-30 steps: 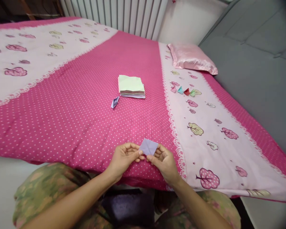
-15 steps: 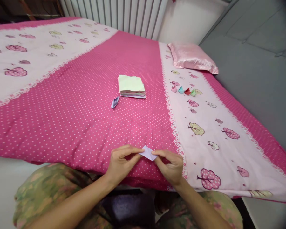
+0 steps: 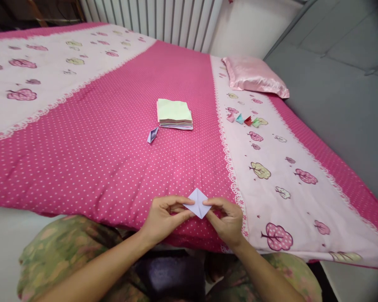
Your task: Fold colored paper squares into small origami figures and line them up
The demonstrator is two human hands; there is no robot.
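Note:
Between my hands is a small lavender folded paper, diamond-shaped, with a crease down its middle. My left hand pinches its left corner between thumb and fingers. On the opposite corner, my right hand has the same kind of pinch. Both hands are over the near edge of the pink bedspread. Farther back lies a lavender folded paper boat, just in front of a stack of coloured paper sheets with a pale green one on top.
To the right, several small folded paper boats stand in a row, among them a blue one and a red one. A pink satin pillow lies at the back right, beside the grey padded headboard.
The lavender paper has gone from a flatter, tilted shape to a fuller upright diamond facing me. My fingers have shifted slightly on its corners.

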